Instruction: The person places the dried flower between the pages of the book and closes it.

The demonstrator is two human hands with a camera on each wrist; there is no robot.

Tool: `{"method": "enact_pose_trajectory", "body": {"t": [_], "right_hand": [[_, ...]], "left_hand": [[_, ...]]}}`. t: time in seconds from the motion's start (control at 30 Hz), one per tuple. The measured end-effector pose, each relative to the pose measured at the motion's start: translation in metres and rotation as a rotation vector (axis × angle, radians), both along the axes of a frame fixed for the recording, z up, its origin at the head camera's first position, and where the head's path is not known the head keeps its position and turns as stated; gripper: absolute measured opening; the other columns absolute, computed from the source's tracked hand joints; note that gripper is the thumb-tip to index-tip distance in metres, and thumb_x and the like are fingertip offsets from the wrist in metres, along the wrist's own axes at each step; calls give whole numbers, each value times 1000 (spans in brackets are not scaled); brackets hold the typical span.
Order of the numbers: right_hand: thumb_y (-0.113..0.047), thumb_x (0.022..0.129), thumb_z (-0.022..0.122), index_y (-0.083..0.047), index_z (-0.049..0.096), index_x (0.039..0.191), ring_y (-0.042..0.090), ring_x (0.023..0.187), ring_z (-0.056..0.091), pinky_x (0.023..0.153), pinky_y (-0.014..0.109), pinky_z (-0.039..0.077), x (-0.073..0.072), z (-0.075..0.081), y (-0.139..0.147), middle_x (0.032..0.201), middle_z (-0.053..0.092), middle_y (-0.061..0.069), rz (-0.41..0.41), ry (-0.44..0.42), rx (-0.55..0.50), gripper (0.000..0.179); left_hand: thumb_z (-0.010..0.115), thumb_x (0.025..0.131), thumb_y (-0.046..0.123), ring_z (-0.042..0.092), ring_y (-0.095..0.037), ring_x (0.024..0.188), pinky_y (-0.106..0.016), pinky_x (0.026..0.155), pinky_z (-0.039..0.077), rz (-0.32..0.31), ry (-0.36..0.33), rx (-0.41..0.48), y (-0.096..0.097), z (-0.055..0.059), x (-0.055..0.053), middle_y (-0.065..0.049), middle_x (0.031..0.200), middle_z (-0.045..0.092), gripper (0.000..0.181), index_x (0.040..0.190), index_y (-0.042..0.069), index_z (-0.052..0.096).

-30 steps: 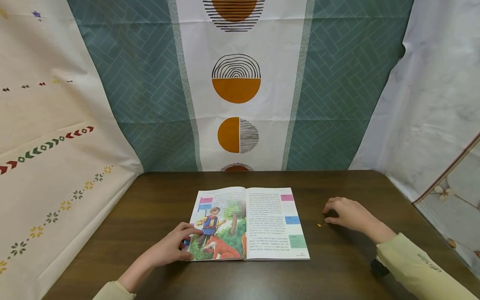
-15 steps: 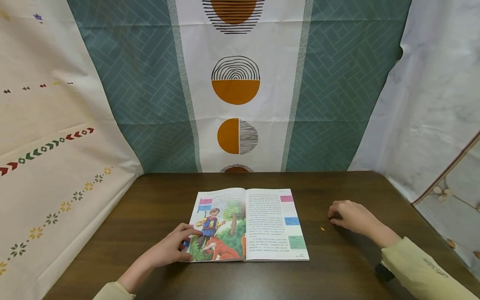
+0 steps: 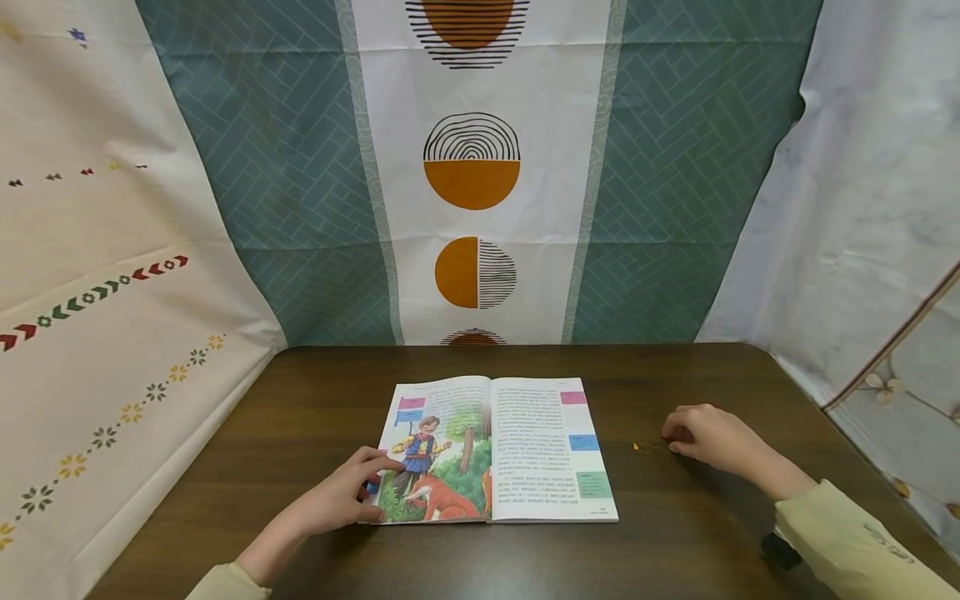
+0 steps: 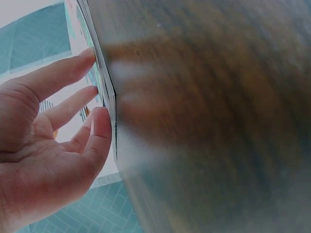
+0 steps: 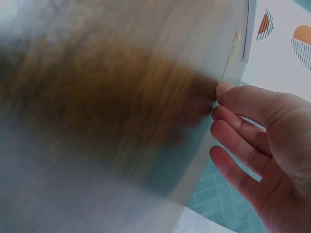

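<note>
An open illustrated book [image 3: 536,450] lies on the table, a boy and a fox pictured on its left page. My left hand [image 3: 341,492] rests at that page's lower left edge, fingers on the paper and thumb by the bottom corner; in the left wrist view the fingertips [image 4: 101,121] touch the book's edge. Right of the book, my right hand [image 3: 712,437] is low over the table. Its thumb and forefinger pinch the end of a thin gold-coloured piece [image 5: 231,56], which has a small ornament [image 3: 636,447] at its far end. What exactly it is cannot be told.
The dark wooden table [image 3: 315,400] reflects the hands. A patterned curtain [image 3: 472,292] hangs behind its far edge, with a cream floral cloth [image 3: 135,333] on the left and a white one [image 3: 862,250] on the right.
My right hand has shifted a little to the right, away from the book. The gold piece's ornament moved slightly right, then back left and up. Left hand and book stayed still.
</note>
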State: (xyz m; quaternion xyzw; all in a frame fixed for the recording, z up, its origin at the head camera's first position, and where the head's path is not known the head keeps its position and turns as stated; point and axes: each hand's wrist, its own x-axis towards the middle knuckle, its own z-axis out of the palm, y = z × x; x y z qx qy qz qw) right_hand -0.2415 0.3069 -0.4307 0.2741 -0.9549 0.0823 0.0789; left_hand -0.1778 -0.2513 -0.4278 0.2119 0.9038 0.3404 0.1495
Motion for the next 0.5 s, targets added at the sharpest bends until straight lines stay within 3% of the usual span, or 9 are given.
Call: {"method": "enact_pose_trajectory", "body": {"t": [0.5], "right_hand": [[-10,76,82,-27,69,74,-3,67,58,59,23,48,7,2,5,75,65,-17,46,42,6,21]], "left_hand": [[79,82,16,50,-30,111,-28,78,50,-9,14,-11,0,0,0,-20,137,38,58,135,9,57]]}}
